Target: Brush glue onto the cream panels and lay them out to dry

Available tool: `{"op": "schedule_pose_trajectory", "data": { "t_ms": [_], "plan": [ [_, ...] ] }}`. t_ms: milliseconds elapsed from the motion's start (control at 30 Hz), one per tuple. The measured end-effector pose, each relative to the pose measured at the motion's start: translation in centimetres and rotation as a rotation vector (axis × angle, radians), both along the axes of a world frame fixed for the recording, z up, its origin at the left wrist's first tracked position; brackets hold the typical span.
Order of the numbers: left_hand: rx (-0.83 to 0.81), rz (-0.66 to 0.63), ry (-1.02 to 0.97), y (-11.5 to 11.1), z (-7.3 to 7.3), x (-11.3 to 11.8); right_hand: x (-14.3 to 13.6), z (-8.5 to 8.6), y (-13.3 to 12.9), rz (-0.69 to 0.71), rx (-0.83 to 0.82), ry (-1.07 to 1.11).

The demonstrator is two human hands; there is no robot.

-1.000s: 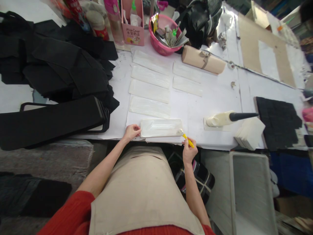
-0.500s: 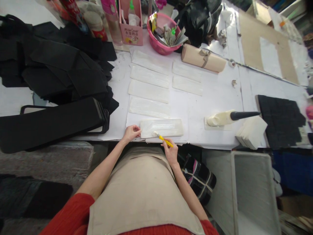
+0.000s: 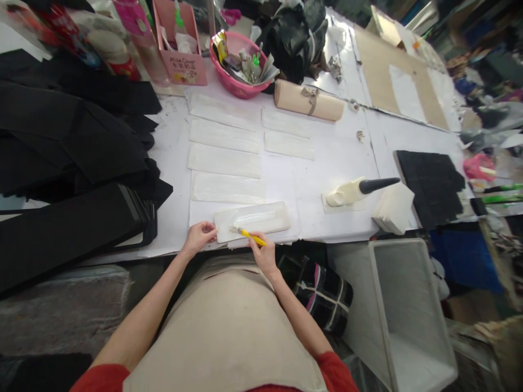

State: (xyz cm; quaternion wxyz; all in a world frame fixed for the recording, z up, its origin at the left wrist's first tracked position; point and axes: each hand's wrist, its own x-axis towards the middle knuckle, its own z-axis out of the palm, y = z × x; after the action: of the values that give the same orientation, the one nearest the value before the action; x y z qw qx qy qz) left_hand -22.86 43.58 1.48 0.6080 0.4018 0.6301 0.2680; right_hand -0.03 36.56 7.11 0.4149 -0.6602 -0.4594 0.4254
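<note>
My right hand [image 3: 263, 253] grips the yellow handle of a small brush [image 3: 254, 238], its bristles on the left part of a white rectangular strip [image 3: 261, 219]. Wet-looking streaks run along the strip, which lies at the table's front edge, slightly tilted. At its left end my left hand [image 3: 201, 238] is closed in a pinch at the strip's edge. Beyond it, several similar strips [image 3: 224, 161] lie in two columns, with a shiny streaked coating on them. To the right, a pale bottle [image 3: 346, 193] with a long dark nozzle rests on its side on a small sheet.
Black flat pieces [image 3: 77, 120] are heaped at left, with long black panels [image 3: 69, 234] in front. A pink basket [image 3: 241, 90] and a pink box [image 3: 183, 68] stand at the back. White pieces [image 3: 394, 207] and a black stack [image 3: 429, 185] sit at right, above a grey bin [image 3: 378, 305].
My view has turned to the right, so the table appears shifted left. The brush tip is nearer the strip's left end, and the strip has turned slightly, its left end closer to me.
</note>
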Motion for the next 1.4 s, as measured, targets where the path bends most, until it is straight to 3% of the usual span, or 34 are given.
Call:
{"op": "schedule_pose_trajectory", "data": {
  "t_ms": [67,133,200,267,333,500,567,667,733,833,933,1000,1067,1133,1200,1400],
  "plan": [
    [0.005,-0.008,0.011,0.0,0.2,0.1,2.0,-0.7,0.3,-0.115,0.002,-0.028],
    [0.004,-0.012,0.019,0.0,0.4,0.1,5.7,-0.8,0.3,-0.320,0.020,-0.101],
    [0.002,-0.014,0.028,0.1,0.5,0.2,9.1,-0.4,0.0,-0.484,0.039,-0.197],
    [0.001,-0.014,0.040,0.1,0.6,0.2,10.5,0.2,-0.4,-0.549,0.053,-0.257],
    [-0.001,-0.015,0.045,0.1,0.6,0.2,9.6,0.6,-0.6,-0.508,0.066,-0.245],
    [-0.014,-0.026,0.029,0.2,0.5,0.1,5.3,-0.4,0.2,-0.175,0.069,-0.129],
    [-0.016,-0.040,0.041,0.3,0.5,0.0,6.5,-0.8,0.7,-0.251,0.063,-0.177],
    [-0.013,-0.059,0.062,0.3,0.6,-0.1,10.0,-0.7,1.0,-0.519,0.074,-0.302],
    [-0.015,-0.066,0.059,0.4,0.7,-0.1,11.0,-0.1,1.0,-0.571,0.106,-0.333],
    [-0.012,-0.077,0.043,0.5,1.1,-0.1,9.0,0.2,1.3,-0.400,0.151,-0.255],
    [-0.001,-0.081,0.036,0.6,1.4,-0.1,6.5,-0.5,2.4,-0.213,0.130,-0.151],
    [0.002,-0.082,0.039,0.6,1.3,-0.1,6.7,-1.1,3.4,-0.259,0.100,-0.123],
    [0.001,-0.086,0.039,0.5,1.0,-0.1,8.3,-1.4,4.0,-0.409,0.085,-0.153],
    [-0.002,-0.087,0.040,0.5,0.8,-0.2,10.1,-1.2,3.9,-0.551,0.088,-0.214],
    [-0.003,-0.080,0.040,0.5,0.7,-0.2,10.8,-0.6,3.1,-0.596,0.111,-0.254],
    [-0.007,-0.070,0.032,0.5,1.1,-0.1,8.3,0.6,-2.1,-0.250,0.076,-0.233]
  ]
}}
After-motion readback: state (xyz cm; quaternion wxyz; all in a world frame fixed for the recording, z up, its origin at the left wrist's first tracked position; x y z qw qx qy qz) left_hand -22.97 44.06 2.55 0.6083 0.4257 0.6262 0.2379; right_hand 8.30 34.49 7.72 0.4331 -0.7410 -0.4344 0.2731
